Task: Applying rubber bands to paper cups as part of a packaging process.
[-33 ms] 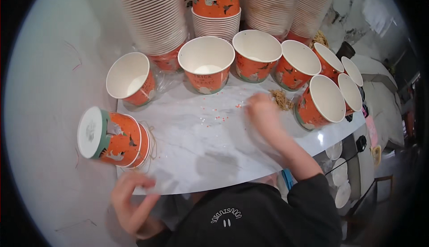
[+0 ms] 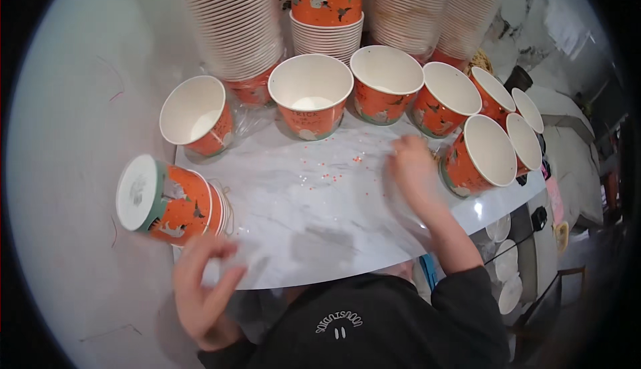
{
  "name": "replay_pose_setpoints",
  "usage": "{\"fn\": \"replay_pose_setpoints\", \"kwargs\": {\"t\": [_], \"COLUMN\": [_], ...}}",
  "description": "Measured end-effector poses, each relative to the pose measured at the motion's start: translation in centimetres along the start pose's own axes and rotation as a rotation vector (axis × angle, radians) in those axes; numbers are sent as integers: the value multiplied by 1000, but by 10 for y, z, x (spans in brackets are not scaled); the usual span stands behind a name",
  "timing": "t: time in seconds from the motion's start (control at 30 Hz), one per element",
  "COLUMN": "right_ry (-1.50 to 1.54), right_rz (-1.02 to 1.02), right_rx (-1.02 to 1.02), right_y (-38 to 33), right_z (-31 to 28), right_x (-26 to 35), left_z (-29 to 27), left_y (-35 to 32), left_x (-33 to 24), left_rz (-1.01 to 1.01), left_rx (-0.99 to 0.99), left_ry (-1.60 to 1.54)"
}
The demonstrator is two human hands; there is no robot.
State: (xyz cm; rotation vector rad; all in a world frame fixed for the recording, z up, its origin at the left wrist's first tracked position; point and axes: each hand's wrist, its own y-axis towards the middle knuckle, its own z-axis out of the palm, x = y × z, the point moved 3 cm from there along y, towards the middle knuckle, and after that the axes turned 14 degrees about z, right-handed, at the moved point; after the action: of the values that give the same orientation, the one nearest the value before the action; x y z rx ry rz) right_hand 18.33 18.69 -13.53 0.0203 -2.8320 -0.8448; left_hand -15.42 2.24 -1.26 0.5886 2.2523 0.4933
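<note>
My right hand (image 2: pixel 412 167) lies palm down and blurred on the white marble tabletop (image 2: pixel 320 229), just left of an upright orange paper cup (image 2: pixel 482 154); nothing shows in it. Small red and white specks (image 2: pixel 327 172) dot the marble to its left. My left hand (image 2: pixel 200 289) is at the table's front left edge, fingers pinched on a piece of clear plastic film (image 2: pixel 235 265). Just above it a short stack of orange cups (image 2: pixel 170 202) lies on its side, bottoms facing left.
Several open orange cups stand in an arc along the back of the table, among them one at the centre (image 2: pixel 310 95) and one at the left (image 2: pixel 195 115). Tall cup stacks (image 2: pixel 230 22) rise behind them. The table edge curves off at the right.
My right hand has slid a little to the right toward the cups and covers the tan crumbs seen beside it before. My left hand has risen slightly at the table edge.
</note>
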Motion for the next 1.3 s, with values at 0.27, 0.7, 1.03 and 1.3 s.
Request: {"fn": "replay_pose_setpoints", "kwargs": {"t": [0.27, 0.7, 1.03, 1.3], "right_ry": [-15, 947, 839, 1106], "right_rz": [338, 292, -47, -375], "right_rx": [362, 389, 302, 440], "right_y": [-8, 58, 72, 57], "right_z": [-10, -58, -120, -120], "right_x": [-75, -52, 18, 40], "left_z": [93, 76, 117, 118], "left_y": [126, 101, 88, 118], "left_x": [123, 38, -25, -28], "left_rz": [-6, -52, 149, 21], "left_rx": [-119, -205, 88, -229], "left_ry": [834, 580, 60, -482]}}
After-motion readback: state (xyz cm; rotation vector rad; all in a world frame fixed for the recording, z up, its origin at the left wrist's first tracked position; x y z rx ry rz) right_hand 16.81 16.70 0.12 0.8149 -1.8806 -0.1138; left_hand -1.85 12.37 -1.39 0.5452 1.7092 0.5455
